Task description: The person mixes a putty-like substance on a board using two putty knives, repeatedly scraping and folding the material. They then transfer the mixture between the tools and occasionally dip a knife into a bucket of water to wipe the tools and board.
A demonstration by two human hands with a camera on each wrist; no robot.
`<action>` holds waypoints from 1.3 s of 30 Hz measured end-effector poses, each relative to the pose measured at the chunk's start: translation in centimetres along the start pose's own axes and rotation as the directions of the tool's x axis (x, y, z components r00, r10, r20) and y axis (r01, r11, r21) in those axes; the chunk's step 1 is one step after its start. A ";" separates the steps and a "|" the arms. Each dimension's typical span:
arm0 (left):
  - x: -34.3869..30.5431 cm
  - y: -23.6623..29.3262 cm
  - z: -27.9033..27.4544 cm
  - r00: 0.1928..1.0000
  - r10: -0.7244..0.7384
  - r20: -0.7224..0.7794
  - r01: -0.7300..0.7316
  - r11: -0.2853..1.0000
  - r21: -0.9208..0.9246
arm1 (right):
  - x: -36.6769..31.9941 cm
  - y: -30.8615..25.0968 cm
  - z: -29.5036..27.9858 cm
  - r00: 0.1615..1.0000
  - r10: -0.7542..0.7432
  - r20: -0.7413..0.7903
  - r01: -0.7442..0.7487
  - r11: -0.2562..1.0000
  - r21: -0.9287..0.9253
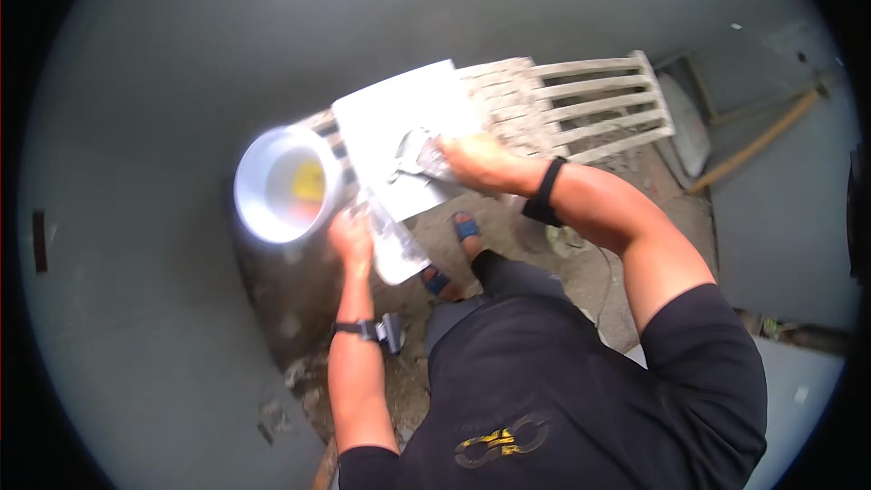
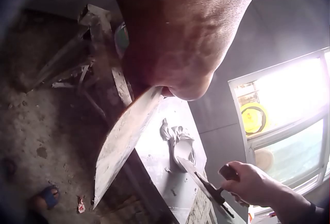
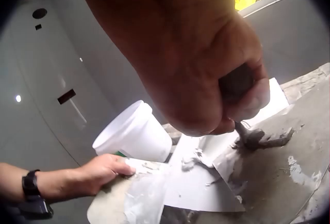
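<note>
A white board (image 1: 408, 132) lies on a slatted wooden stand, with a lump of grey putty (image 1: 410, 152) on it. My right hand (image 1: 458, 159) grips the dark handle (image 3: 237, 85) of a trowel (image 2: 193, 170) whose blade tip is in the putty (image 2: 175, 134). Gripped by my left hand (image 1: 352, 236), a flat, putty-smeared metal blade (image 1: 395, 249) is held at the board's near-left corner. In the left wrist view this blade (image 2: 124, 136) slants down beside the board (image 2: 160, 177). A white bucket (image 1: 286, 183) stands just left of the board, close to my left hand (image 3: 103, 171).
The slatted wooden stand (image 1: 590, 104) reaches out to the right of the board. A long wooden handle (image 1: 758, 141) leans at the far right. Grey walls close in on the left and behind. My sandalled feet (image 1: 465, 227) stand on rough, dirty ground. A bright window (image 2: 278, 110) is nearby.
</note>
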State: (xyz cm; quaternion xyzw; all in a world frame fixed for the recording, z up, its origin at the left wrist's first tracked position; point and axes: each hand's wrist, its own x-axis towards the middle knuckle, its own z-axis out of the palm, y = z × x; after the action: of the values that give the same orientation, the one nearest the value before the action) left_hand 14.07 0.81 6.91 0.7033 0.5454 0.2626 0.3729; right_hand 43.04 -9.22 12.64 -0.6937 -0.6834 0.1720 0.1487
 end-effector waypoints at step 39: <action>0.2 -0.4 -0.1 0.992 -0.066 0.103 0.067 0.998 -0.004 | -0.7 0.3 9.4 0.579 0.362 0.730 -0.160 -0.828 0.538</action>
State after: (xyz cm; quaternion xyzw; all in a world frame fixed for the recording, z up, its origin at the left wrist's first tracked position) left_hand 13.82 1.03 6.60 0.6961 0.5476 0.2154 0.4114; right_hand 39.19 -10.18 4.12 -0.3953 0.2727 0.6500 0.5889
